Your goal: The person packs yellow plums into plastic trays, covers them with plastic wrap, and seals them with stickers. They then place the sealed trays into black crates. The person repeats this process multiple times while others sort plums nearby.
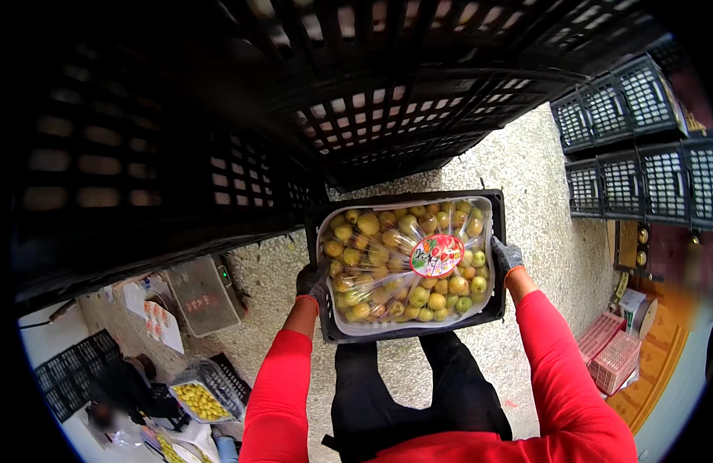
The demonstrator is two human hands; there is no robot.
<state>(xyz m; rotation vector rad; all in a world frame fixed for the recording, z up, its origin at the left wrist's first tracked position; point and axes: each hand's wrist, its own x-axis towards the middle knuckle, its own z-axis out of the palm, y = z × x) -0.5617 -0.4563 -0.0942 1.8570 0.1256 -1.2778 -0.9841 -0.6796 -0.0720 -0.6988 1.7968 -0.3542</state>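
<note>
A black plastic crate (414,334) is held level in front of my body, above the floor. It is lined with white material and filled with green and yellowish round fruit (385,249) under clear plastic film. An oval red-and-white label (437,256) bearing writing sits on the film. My left hand (313,280), in a dark glove with an orange cuff, grips the crate's left end. My right hand (507,256), in a grey glove, grips the right end. The fingers of both hands are partly hidden by the crate's ends.
Tall stacks of black crates (391,116) stand close ahead and at the left. More dark crates (640,179) are stacked at the right, above pink baskets (614,359). A lidded translucent box (203,295) lies on the speckled floor. Another person (110,399) is at lower left beside a fruit tray (201,401).
</note>
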